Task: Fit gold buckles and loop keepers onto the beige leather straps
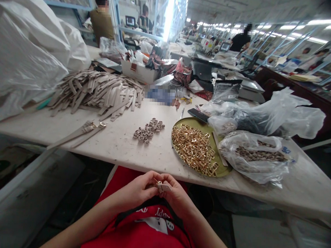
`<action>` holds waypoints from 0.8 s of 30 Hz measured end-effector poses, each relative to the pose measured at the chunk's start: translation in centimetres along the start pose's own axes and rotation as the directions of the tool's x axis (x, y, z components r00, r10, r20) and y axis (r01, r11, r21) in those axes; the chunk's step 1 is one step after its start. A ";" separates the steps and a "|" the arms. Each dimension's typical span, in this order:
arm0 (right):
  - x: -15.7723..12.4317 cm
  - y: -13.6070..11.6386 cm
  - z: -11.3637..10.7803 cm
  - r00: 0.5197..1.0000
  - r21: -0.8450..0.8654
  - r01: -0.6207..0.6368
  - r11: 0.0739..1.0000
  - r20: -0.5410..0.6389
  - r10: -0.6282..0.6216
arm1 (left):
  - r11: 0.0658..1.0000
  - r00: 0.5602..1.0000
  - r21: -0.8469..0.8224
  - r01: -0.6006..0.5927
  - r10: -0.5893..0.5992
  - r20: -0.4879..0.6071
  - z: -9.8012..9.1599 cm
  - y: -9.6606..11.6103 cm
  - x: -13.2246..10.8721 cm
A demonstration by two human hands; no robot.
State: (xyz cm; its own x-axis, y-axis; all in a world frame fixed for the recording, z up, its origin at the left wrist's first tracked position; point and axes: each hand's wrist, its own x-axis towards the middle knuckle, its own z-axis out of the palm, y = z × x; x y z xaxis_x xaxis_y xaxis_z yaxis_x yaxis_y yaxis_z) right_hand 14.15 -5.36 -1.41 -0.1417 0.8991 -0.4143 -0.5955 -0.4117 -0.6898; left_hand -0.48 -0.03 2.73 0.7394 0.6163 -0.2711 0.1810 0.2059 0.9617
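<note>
My left hand (143, 186) and my right hand (175, 191) meet in front of my body, just off the table's near edge. Between their closed fingers is a beige strap (165, 188) with a small gold-coloured buckle (159, 183) at it; the rest of the strap is mostly hidden. Ahead of the hands lies a cluster of small beige loops (147, 131). To the right, a round gold tray (220, 169) holds a heap of gold buckles (193, 146). Two strap bundles with buckles (91, 127) lie at the table's left front edge.
A large pile of beige straps (101, 91) covers the table's left back, beside a big white plastic sack (29, 43). At right sit a clear bag of small brown pieces (256, 156) and more plastic bags (280, 110). A dark phone (198, 115) lies behind the tray.
</note>
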 end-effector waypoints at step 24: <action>1.1 0.4 -1.1 0.929 -0.387 0.238 0.891 -0.177 -0.325 | 0.985 0.973 0.017 0.174 -0.169 -0.156 -0.8 -2.0 0.5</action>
State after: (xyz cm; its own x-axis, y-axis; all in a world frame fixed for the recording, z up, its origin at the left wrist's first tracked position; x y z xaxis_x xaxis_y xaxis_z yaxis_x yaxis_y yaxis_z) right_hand 14.58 -4.69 -2.83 0.2021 0.9425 -0.2661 -0.2578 -0.2109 -0.9429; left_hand -0.98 0.52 0.63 0.5878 0.6835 -0.4328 0.3179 0.2968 0.9005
